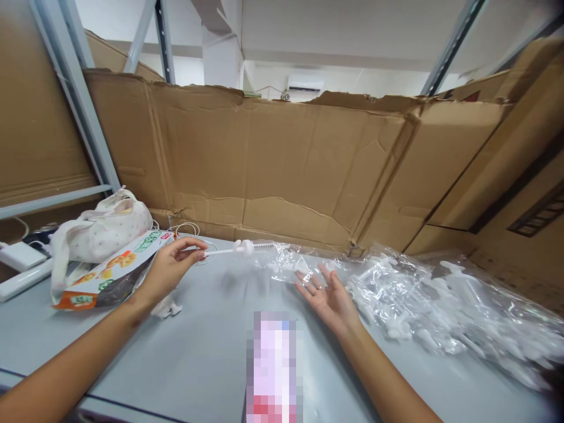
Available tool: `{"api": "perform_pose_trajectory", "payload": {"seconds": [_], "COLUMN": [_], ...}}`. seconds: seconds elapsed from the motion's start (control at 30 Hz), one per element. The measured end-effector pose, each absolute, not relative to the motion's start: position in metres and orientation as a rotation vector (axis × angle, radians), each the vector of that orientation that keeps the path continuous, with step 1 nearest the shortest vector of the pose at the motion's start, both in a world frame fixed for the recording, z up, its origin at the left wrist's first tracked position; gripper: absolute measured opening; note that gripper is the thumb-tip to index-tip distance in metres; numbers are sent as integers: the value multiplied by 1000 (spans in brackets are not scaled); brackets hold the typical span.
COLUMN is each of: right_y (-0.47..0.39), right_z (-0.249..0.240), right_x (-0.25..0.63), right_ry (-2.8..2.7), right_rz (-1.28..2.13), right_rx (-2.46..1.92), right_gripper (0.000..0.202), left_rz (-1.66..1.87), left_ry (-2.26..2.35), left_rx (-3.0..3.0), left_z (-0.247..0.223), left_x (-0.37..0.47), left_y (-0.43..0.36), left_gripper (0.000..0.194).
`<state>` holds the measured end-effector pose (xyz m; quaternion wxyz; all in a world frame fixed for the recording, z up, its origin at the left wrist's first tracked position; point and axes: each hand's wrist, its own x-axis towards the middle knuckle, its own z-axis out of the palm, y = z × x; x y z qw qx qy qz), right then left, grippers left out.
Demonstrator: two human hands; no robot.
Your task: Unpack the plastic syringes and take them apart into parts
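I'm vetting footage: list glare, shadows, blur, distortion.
Head view: glints on the clear plastic bags; soft shadow on the grey tabletop below the white plastic rod; smearing near the right edge; a pixelated patch at bottom centre; metal uprights splayed, perhaps by a wide lens.

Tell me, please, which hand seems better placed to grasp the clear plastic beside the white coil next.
Probably the right hand: it is open and right by the clear plastic, while the left hand is pinching the thin white stem.

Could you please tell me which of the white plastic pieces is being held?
The thin-stemmed white piece with the ribbed end, its stem pinched in the left hand; the other white pieces lie in clear plastic further right.
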<state>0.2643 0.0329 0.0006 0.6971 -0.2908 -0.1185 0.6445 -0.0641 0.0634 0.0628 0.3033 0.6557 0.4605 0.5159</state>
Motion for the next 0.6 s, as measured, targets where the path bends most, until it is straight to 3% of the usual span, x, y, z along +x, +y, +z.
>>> {"api": "perform_pose_trajectory", "payload": {"seconds": [0.4, 0.6], "right_y": [39, 36], "right_z": [-3, -1], "right_x": [278, 275], "right_ry": [-242, -345], "right_rz": [1344, 1365], "right_rx": [-758, -781], "right_gripper": [13, 18], "left_rz": [1332, 1044], "left_ry": [1431, 1451], "left_rx": [1819, 2216], "left_z": [31, 20], "left_x": [-83, -81], "left_y": [58, 51], "left_gripper": [32, 23]}}
